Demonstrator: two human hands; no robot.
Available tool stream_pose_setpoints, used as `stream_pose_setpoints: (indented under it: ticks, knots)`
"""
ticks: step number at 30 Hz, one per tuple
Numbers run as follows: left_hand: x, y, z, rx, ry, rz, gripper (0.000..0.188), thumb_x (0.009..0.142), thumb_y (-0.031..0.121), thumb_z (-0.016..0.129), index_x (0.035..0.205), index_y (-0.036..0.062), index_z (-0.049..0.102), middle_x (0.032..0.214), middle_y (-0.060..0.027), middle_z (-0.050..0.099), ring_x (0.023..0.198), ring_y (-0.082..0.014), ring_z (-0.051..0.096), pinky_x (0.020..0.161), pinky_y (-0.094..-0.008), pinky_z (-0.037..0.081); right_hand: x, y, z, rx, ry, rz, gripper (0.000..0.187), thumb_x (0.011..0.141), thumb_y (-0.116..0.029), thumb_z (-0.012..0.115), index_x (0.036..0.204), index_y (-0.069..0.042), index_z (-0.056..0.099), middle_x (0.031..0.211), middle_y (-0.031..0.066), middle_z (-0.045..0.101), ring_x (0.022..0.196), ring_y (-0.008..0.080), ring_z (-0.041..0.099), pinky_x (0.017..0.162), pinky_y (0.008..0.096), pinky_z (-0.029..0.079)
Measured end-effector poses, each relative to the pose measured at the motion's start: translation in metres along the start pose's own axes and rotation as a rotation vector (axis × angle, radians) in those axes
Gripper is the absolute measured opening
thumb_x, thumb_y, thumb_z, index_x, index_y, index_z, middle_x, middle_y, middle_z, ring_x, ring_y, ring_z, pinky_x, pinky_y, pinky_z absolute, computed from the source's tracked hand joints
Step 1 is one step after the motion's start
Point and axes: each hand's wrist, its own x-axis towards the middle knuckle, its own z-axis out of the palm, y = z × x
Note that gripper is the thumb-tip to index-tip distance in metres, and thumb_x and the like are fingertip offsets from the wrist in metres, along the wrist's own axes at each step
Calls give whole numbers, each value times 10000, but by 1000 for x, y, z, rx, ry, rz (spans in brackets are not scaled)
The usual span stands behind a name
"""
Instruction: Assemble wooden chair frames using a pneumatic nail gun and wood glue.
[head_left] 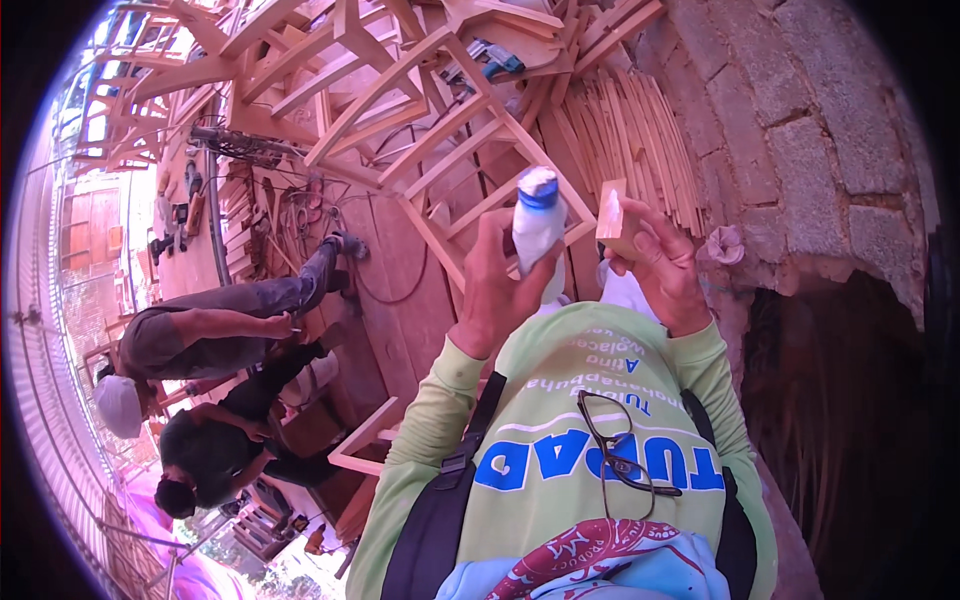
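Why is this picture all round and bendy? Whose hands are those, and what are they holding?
There's no robot here, just a person. A wide fisheye camera on their head looks down, which makes the picture round and bends straight edges. Those are the person's own bare hands: the left hand holds a white bottle with a blue band near its top, and the right hand holds a small wooden piece. Beyond are a wooden frame and thin wood strips.
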Motion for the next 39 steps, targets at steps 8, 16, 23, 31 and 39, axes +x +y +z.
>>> stream_pose_setpoints:
  ticks: [8, 16, 23, 31, 39]
  knots:
    - [-4, -2, -18, 66, -165, 182, 579, 818, -127, 674, 1342, -28, 450, 1327, -191, 589, 1208, -297, 626, 1002, -366, 498, 5, -25, 23, 94, -29, -152, 699, 998, -203, 630, 1567, 7, 282, 1421, 128, 523, 1163, 254, 591, 933, 405, 500]
    - [-20, -23, -26, -154, -137, 71, 567, 809, -99, 680, 1338, -27, 488, 1330, -177, 598, 1221, -299, 613, 1026, -379, 479, 0, -18, -2, 29, -80, -146, 652, 969, -167, 672, 1507, 43, 371, 1348, 184, 569, 1153, 284, 617, 1022, 432, 472]
    - [-2, 7, -69, 52, -250, 156, 613, 748, -118, 660, 1336, -9, 527, 1284, -192, 645, 1206, -331, 636, 1020, -398, 487, 0, -21, 12, 27, -100, -155, 586, 950, -118, 686, 1466, 30, 451, 1297, 173, 624, 1182, 291, 621, 1064, 445, 458]
    - [-4, 7, -73, -6, -291, 164, 453, 900, -44, 622, 1336, -22, 500, 1275, -183, 652, 1173, -271, 643, 1024, -389, 484, -4, -24, 14, 15, -96, -167, 557, 952, -116, 682, 1450, 28, 481, 1289, 166, 638, 1204, 293, 619, 1088, 449, 446]
    - [26, 39, -105, 111, -542, 51, 542, 861, 46, 714, 1368, -2, 530, 1225, -201, 666, 1120, -360, 675, 946, -384, 507, 0, -14, 2, 71, -132, -112, 545, 945, -46, 667, 1453, 33, 484, 1358, 166, 619, 1288, 254, 577, 1124, 413, 419]
